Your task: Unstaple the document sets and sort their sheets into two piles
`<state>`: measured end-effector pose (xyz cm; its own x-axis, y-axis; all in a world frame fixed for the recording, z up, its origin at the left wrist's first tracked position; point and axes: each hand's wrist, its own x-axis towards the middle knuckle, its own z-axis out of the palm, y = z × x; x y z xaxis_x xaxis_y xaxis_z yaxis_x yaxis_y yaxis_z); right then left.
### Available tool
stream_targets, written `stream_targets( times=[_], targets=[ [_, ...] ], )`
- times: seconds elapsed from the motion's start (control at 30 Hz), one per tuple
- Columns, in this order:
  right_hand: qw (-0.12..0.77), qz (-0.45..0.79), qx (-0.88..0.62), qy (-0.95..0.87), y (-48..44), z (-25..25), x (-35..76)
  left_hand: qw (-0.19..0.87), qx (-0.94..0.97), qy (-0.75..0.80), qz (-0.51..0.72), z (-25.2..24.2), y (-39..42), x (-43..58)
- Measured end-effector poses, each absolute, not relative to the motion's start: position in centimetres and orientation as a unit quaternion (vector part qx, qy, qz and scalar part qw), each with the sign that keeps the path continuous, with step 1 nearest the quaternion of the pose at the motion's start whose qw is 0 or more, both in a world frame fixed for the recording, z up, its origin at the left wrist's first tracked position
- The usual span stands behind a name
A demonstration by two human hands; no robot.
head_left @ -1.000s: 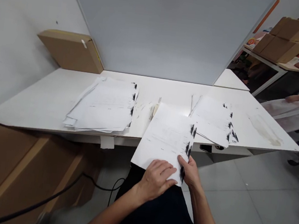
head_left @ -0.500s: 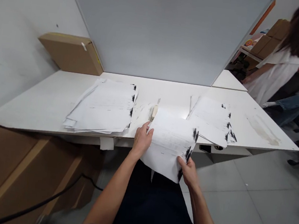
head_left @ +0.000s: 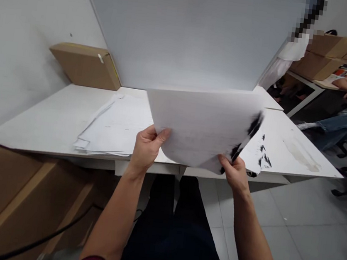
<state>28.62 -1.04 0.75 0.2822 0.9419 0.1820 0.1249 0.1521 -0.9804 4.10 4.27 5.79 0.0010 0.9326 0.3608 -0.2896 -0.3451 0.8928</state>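
Between my two hands a small stack of paper sheets [head_left: 201,129] is raised over the front edge of the table, tilted up, with black smudges along its right side. My left hand [head_left: 148,146] pinches its lower left edge, thumb on top. At the lower right corner, my right hand [head_left: 234,170] grips it beside the black marks. Behind the held sheets on the left lies a loose paper pile [head_left: 114,127], partly covered from view. A second paper pile [head_left: 256,154] with black edge marks shows at the right, mostly hidden.
The white table [head_left: 46,119] ends at an upright grey panel [head_left: 187,35]. A cardboard box [head_left: 85,65] leans by the wall at the back left. Large cardboard [head_left: 3,194] and a black cable [head_left: 65,228] are low on the left. A seated person [head_left: 346,120] is at far right.
Both hands have lifted the sheets up and spread apart, tilting the stack upright over the table. The standing person at right has moved left, partly behind the panel.
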Motion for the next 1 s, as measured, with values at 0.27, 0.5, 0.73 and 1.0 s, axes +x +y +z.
stream_targets(
  times=[0.27,0.5,0.73,1.0],
  targets=[
    [0.581,0.412,-0.506,-0.486,4.1,-0.3,26.6,0.397,0.555,0.324,0.655,5.0,6.6,4.4],
    [0.580,0.400,-0.493,-0.510,4.1,-0.7,26.2,0.390,0.569,0.327,0.646,4.8,6.7,4.4],
    [0.558,0.374,-0.526,-0.522,3.9,-1.9,26.2,0.392,0.549,0.339,0.656,4.0,6.6,4.8],
    [0.385,0.060,-0.587,-0.710,1.4,6.7,31.3,0.399,0.504,0.384,0.663,2.0,6.7,4.0]
  ],
)
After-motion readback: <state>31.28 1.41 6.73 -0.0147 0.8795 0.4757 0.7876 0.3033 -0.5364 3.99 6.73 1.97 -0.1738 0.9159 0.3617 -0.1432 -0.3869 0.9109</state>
